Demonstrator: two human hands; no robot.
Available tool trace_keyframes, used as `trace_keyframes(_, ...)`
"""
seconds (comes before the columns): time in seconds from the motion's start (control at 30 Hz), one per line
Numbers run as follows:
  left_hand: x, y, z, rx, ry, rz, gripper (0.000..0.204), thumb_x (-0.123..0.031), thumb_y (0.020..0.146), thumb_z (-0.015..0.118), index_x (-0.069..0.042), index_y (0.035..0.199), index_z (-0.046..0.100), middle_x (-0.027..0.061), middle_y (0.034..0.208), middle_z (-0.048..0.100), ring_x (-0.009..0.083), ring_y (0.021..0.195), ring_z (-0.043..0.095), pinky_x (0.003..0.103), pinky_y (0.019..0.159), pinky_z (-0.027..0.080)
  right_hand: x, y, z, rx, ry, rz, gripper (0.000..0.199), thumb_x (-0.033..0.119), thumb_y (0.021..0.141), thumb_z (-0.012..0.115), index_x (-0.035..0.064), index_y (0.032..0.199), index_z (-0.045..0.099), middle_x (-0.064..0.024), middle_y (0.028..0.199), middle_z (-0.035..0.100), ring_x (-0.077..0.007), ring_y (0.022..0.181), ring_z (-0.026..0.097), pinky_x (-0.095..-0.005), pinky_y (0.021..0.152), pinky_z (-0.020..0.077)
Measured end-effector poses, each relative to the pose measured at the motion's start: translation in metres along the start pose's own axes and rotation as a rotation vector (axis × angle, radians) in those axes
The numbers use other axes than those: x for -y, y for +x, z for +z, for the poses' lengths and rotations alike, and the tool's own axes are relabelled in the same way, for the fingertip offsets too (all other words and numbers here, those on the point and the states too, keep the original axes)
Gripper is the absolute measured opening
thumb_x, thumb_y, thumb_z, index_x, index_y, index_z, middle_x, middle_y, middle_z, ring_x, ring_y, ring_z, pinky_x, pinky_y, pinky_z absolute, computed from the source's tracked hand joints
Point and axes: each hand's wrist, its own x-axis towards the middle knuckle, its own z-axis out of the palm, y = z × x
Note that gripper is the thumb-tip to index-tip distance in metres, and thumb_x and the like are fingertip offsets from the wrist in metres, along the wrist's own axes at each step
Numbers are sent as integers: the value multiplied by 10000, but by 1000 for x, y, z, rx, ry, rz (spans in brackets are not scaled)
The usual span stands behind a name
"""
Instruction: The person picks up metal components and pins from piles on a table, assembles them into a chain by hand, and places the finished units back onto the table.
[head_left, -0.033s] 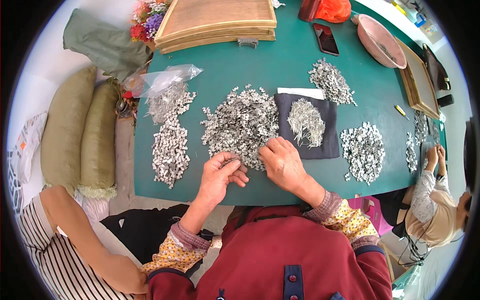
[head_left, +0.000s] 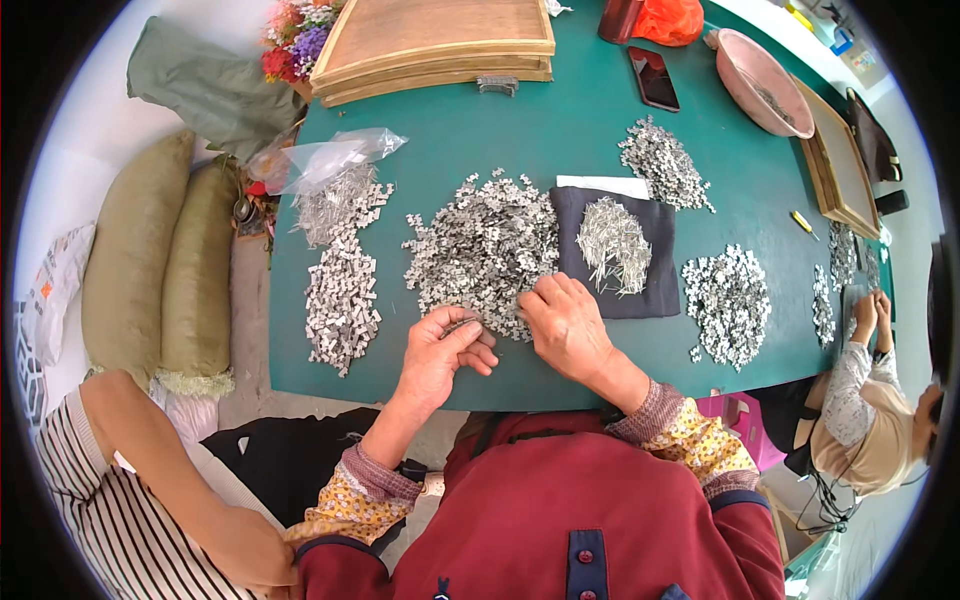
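Observation:
My left hand point(head_left: 442, 352) is closed, with thumb and fingers round a short dark grey row of small metal links point(head_left: 458, 325). Beside it, my right hand point(head_left: 570, 325) pinches at the near right edge of a large heap of small grey metal links point(head_left: 480, 235); whatever sits between its fingertips is too small to make out. Right of that heap, a pile of thin silvery pins point(head_left: 612, 245) lies on a folded dark cloth point(head_left: 655, 285). On the left, another heap of links point(head_left: 342, 305) adjoins more pins point(head_left: 335, 205) under a clear plastic bag point(head_left: 345, 155).
More link heaps point(head_left: 727, 305) point(head_left: 665, 165) lie rightward on the green table point(head_left: 560, 130). Stacked wooden trays point(head_left: 430, 50), a phone point(head_left: 654, 78), a pink basin point(head_left: 760, 80) and a yellow-handled tool point(head_left: 803, 224) stand around. People sit at left point(head_left: 170, 480) and right point(head_left: 870, 410).

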Motion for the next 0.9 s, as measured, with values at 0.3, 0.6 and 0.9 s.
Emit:
trace_keyframes(0.3, 3, 1, 1, 9, 11, -27, 109, -51, 944, 567, 33, 1014, 560, 168, 837, 659, 230, 651, 683, 299, 533, 572, 1, 8, 2, 54, -83, -94, 148, 44, 670, 616, 80, 805, 567, -54, 827, 486, -237, 810, 506, -370, 709, 395)
trace_keyframes(0.6, -1, 2, 7, 3, 19, -8, 120, -52, 947, 561, 39, 1026, 562, 167, 842, 661, 223, 650, 683, 302, 532, 574, -4, 13, 0, 152, -48, -185, 194, 89, 701, 617, 93, 893, 596, -40, 851, 492, -222, 841, 508, -363, 721, 389)
trace_keyframes(0.9, -2, -2, 4, -26, 62, -17, 118, -52, 940, 571, 30, 1025, 566, 166, 836, 660, 227, 640, 681, 306, 523, 574, -9, 15, 1, 165, -51, -237, 136, 115, 719, 606, 91, 844, 559, -58, 855, 495, -221, 849, 511, -365, 728, 396)
